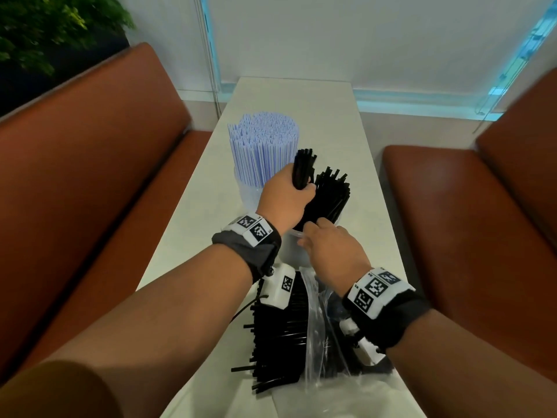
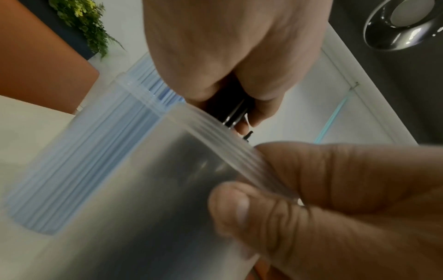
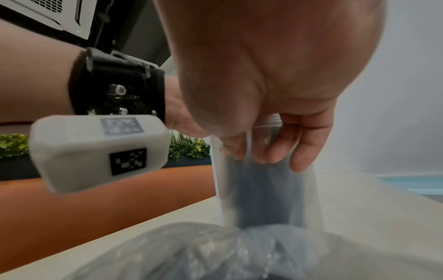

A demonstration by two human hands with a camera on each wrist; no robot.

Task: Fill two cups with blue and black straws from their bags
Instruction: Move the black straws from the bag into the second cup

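We see the left hand (image 1: 284, 200) raised over the near cup (image 1: 297, 250), its grip closed tight around a small bundle of black straws (image 1: 303, 168) whose ends fan out above the fist. Just right of that grip and touching it, more black straws in the cup (image 1: 333, 194) lean away to the right. The right hand (image 1: 330, 245) sits below and nearer, thumb and fingers pinching the cup's rim; from the right wrist view the fingers (image 3: 309, 144) curl over the clear wall, thumb side outside. The cup stands on the pale surface (image 1: 319, 110). Beyond the left grip, and touching the near cup by the left wrist view, the far cup (image 1: 248, 191) stands packed with blue straws (image 1: 262, 146), upright. Behind both wrists, toward us, a clear plastic bag (image 1: 316, 321) lies open on the surface with a heap of loose black straws (image 1: 277, 336) spilling from it to the left. Orange bench seats (image 1: 90, 164) flank the surface on either side; a green plant (image 1: 45, 28) sits far left beyond the bench back.
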